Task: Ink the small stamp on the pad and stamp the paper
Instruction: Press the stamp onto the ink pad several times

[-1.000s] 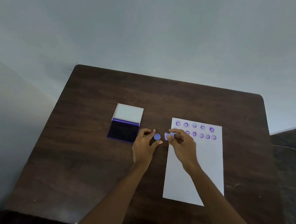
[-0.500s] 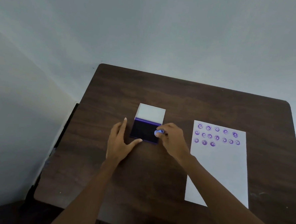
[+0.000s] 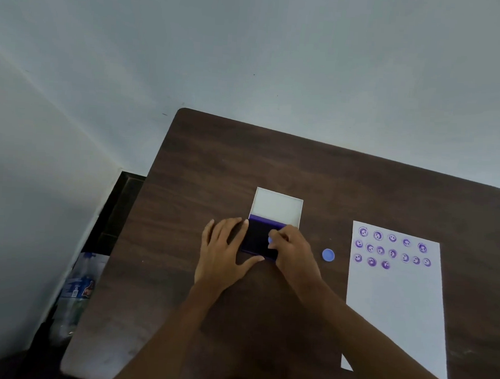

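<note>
Two risks I judged: my right hand (image 3: 293, 250) pinched the small stamp (image 3: 271, 240) on the ink pad (image 3: 257, 239), prone to over-inking, while my flat, empty left hand (image 3: 224, 252) barely steadied it.

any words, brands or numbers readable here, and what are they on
No text can be read.
Bottle label, on the floor left of the table: printed, too blurred to read.
Stamped marks on the paper: purple smiley faces, no letters.
Ink pad, its lid and the blue cap: no text visible.
</note>
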A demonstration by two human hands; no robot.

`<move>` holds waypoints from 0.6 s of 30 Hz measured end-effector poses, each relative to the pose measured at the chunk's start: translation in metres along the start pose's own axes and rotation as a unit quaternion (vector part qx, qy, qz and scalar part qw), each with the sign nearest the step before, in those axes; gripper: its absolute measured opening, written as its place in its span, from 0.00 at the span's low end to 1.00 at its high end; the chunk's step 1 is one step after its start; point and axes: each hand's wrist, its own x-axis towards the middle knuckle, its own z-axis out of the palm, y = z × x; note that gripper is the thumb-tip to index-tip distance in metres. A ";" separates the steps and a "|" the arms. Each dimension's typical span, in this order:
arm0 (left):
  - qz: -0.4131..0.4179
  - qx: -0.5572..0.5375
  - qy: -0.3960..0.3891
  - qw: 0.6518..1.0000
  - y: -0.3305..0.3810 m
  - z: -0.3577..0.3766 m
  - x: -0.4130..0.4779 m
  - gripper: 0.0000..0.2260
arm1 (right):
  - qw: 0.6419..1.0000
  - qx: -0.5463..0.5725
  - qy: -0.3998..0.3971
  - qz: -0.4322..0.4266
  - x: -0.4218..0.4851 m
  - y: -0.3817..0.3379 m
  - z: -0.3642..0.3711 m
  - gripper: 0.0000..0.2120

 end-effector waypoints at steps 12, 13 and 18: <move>0.004 -0.041 -0.017 0.999 -0.003 0.009 0.002 0.37 | 0.992 -0.060 -0.050 -0.095 0.011 0.009 -0.005 0.26; 0.004 -0.040 -0.018 0.999 -0.003 0.009 0.002 0.37 | 0.992 -0.063 -0.055 -0.094 0.012 0.008 -0.006 0.25; -0.003 -0.047 -0.013 0.999 -0.001 0.005 0.005 0.36 | 0.995 -0.043 -0.075 -0.049 0.013 0.003 -0.012 0.20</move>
